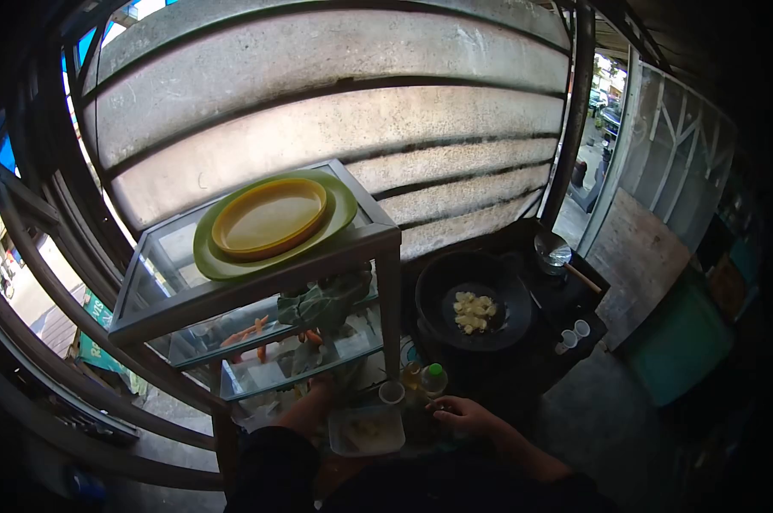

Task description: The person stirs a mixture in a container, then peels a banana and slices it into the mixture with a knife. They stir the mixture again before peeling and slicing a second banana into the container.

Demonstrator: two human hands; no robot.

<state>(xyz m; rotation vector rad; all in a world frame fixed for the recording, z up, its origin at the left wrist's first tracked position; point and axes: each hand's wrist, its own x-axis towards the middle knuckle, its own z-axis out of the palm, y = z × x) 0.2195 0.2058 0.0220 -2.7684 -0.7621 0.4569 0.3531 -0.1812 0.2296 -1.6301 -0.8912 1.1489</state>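
Street-stall counter: right hand (462, 416) just beside green-capped bottle (433, 379), untouched.

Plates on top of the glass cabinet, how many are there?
2: a green plate lies on the glass cabinet, and a yellow plate rests inside it. Others could be hidden beneath.

Dim foreground, daylight from left and right openings, strong fisheye bending, black vignetted corners, soft focus throughout

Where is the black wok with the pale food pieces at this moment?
In the head view, the black wok sits right of centre, beside the glass cabinet, above the right hand, with a ladle at its upper right.
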